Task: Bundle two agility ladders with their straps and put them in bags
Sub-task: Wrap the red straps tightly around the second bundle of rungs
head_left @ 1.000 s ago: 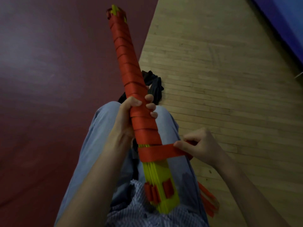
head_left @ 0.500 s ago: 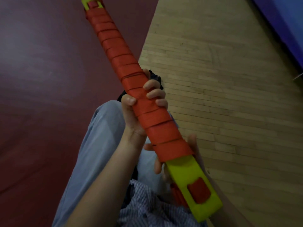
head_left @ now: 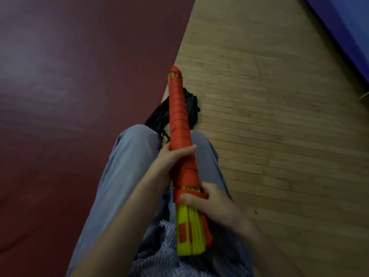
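You hold one ladder bundle (head_left: 178,116), a stack of yellow rungs (head_left: 188,232) wound in one red strap (head_left: 176,196). It lies lengthwise over your lap, between your two knees, with its far tip out over the floor. Your left hand (head_left: 169,158) grips the middle of the bundle, fingers curled round it. Your right hand (head_left: 215,202) clamps the strap's nearest turn against the rungs, thumb on top and fingers curled behind. One heap of black bag (head_left: 191,105) lies on the floor beyond your knees, at the edge where the red mat (head_left: 79,76) meets the wooden floor (head_left: 279,116). Its contents cannot be told; the bundle is outside it. One blue mat (head_left: 349,27) fills the floor's far right corner.
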Available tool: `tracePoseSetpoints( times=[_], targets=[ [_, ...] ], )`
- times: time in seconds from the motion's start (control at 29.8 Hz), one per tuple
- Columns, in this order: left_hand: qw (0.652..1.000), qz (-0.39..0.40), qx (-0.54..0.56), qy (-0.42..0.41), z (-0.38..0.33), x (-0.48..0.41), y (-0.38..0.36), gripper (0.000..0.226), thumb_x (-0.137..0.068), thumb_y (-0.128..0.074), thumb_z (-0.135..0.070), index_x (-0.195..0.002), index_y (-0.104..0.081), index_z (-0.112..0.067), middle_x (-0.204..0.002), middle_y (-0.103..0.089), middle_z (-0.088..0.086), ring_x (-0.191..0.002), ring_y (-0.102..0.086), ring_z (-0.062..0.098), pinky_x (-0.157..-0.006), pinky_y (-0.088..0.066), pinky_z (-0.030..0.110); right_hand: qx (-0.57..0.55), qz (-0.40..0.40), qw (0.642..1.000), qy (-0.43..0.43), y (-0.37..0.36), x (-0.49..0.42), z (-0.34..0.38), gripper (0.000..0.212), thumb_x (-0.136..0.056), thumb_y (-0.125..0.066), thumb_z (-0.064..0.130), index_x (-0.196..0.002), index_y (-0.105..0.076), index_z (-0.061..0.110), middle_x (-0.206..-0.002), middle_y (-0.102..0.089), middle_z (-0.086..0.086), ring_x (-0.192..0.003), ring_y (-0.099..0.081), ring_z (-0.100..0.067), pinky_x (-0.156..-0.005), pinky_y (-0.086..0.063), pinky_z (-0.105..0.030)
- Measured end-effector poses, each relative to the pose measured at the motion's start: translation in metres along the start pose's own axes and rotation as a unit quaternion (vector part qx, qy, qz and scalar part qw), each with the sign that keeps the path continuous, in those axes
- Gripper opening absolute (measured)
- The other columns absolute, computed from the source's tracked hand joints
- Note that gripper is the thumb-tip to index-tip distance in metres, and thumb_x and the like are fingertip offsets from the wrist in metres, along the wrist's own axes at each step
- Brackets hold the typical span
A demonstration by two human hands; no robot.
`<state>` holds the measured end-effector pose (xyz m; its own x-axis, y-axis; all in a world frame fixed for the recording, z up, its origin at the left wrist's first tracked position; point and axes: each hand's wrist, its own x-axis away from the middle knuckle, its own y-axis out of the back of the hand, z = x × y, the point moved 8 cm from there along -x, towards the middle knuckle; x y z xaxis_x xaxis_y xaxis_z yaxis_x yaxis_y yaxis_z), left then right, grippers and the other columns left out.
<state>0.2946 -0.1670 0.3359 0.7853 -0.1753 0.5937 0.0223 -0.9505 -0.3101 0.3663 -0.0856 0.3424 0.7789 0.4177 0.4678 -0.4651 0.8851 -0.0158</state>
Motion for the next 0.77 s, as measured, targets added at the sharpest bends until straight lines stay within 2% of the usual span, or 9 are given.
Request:
tracePoseSetpoints(
  times=[0.1,0.17,0.3,0.37,0.44,0.5,0.57,0.67,0.77],
  targets=[
    [0.999,-0.021,-0.040,-0.026,0.012,-0.007,-0.005,0.044,-0.074,-0.074,-0.010,-0.109,-0.049,-0.017,-0.091,-0.057,0.004,-0.075,-0.058,0.015,-0.048,-0.051,0.025,0.015,-0.026,1.000,-0.008,0.001,0.005,-0.012,0.030,-0.074,-0.071,0.039,-0.099,-0.060,0.025,-0.090,-0.068,0.004,-0.083,-0.067,-0.011,-0.079,-0.054,-0.032],
    [0.999,0.015,-0.025,-0.044,0.013,-0.004,-0.014,0.047,-0.058,-0.076,-0.012,-0.099,-0.053,-0.017,-0.084,-0.056,0.005,-0.068,-0.057,0.014,-0.052,-0.049,0.027,0.028,-0.032,0.999,-0.007,0.004,0.009,-0.016,0.036,-0.073,-0.074,0.041,-0.102,-0.055,0.031,-0.097,-0.067,0.005,-0.090,-0.066,-0.011,-0.082,-0.054,-0.031],
    [0.989,0.112,0.075,-0.063,0.000,0.003,-0.031,0.059,-0.043,-0.071,-0.015,-0.100,-0.056,-0.012,-0.082,-0.061,0.003,-0.065,-0.061,0.014,-0.055,-0.054,0.028,-0.022,-0.016,0.999,0.017,0.001,0.006,-0.009,0.055,-0.056,-0.072,0.040,-0.104,-0.049,0.027,-0.087,-0.060,0.008,-0.086,-0.063,-0.008,-0.072,-0.053,-0.023],
    [0.988,0.135,0.005,-0.074,-0.013,0.005,-0.039,0.051,-0.053,-0.072,-0.007,-0.100,-0.055,-0.015,-0.094,-0.063,0.005,-0.081,-0.064,0.016,-0.067,-0.057,0.031,0.025,-0.055,0.998,0.035,0.007,0.007,0.000,0.051,-0.065,-0.073,0.034,-0.107,-0.045,0.032,-0.087,-0.057,0.009,-0.075,-0.059,0.006,-0.065,-0.049,-0.014],
    [0.986,0.100,-0.089,-0.101,-0.028,0.007,-0.038,0.044,-0.069,-0.073,0.000,-0.100,-0.050,-0.021,-0.104,-0.060,0.008,-0.093,-0.060,0.019,-0.077,-0.053,0.032,0.078,-0.099,0.992,0.029,0.015,0.008,0.005,0.044,-0.076,-0.072,0.031,-0.106,-0.041,0.036,-0.088,-0.057,0.012,-0.072,-0.058,0.009,-0.060,-0.046,-0.009],
    [0.982,0.043,-0.120,-0.136,-0.033,0.008,-0.029,0.041,-0.074,-0.070,0.004,-0.096,-0.048,-0.023,-0.097,-0.059,0.006,-0.087,-0.059,0.017,-0.072,-0.053,0.027,0.141,-0.122,0.982,0.020,0.017,0.011,0.010,0.045,-0.079,-0.068,0.037,-0.112,-0.039,0.035,-0.087,-0.058,0.014,-0.073,-0.059,0.005,-0.059,-0.046,-0.010],
    [0.984,0.022,-0.098,-0.148,-0.031,0.011,-0.022,0.038,-0.074,-0.065,0.010,-0.091,-0.050,-0.021,-0.086,-0.059,0.003,-0.077,-0.060,0.014,-0.062,-0.054,0.023,0.265,-0.131,0.955,0.033,0.020,0.014,0.018,0.048,-0.077,-0.063,0.054,-0.114,-0.041,0.033,-0.084,-0.057,0.014,-0.073,-0.058,-0.001,-0.061,-0.045,-0.016],
    [0.987,0.036,-0.053,-0.146,-0.029,0.014,-0.020,0.031,-0.076,-0.060,0.013,-0.088,-0.053,-0.015,-0.081,-0.061,0.002,-0.074,-0.061,0.014,-0.059,-0.055,0.021,0.461,-0.159,0.869,0.077,0.030,0.023,0.039,0.069,-0.063,-0.038,0.084,-0.104,-0.050,0.030,-0.069,-0.052,0.013,-0.061,-0.050,-0.001,-0.054,-0.036,-0.015],
    [0.988,0.044,-0.030,-0.143,-0.032,0.015,-0.019,0.027,-0.077,-0.057,0.012,-0.085,-0.054,-0.013,-0.079,-0.061,0.002,-0.070,-0.062,0.013,-0.059,-0.055,0.022,0.547,-0.195,0.797,0.163,0.035,0.037,0.057,0.070,-0.062,-0.025,0.085,-0.076,-0.060,0.026,-0.046,-0.041,0.012,-0.040,-0.039,-0.001,-0.043,-0.016,-0.009]
  ],
)
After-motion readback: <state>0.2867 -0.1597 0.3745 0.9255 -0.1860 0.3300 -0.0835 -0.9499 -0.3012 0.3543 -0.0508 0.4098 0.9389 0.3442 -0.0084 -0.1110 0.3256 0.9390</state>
